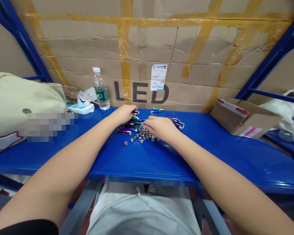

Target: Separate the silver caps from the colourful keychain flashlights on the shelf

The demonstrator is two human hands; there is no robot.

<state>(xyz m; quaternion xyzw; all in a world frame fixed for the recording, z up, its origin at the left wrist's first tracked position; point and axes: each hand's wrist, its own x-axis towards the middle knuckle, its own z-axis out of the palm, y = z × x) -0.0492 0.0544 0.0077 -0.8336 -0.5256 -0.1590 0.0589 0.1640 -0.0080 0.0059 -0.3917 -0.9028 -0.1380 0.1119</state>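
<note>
Slim metal tubes in red, blue, green and black lie in a rough row on the blue table, among them a dark red tube (124, 131) at the near end. My left hand (125, 114) is over the far end of this row, its fingers curled on another small red tube (135, 112). Beside the row is a loose pile of small silver button cells (144, 134). Above this pile, my right hand (159, 126) has thumb and fingers pinched together near the tube ends. Whatever is between those fingertips is too small to make out.
Coloured metal clips (177, 122) lie right of the pile, with blue and green pieces (156, 111) behind. A water bottle (101, 89) and a power strip (80, 107) stand at back left. A bag (26, 98) is left, an open carton (240, 119) right. Taped cardboard (142, 52) forms the back.
</note>
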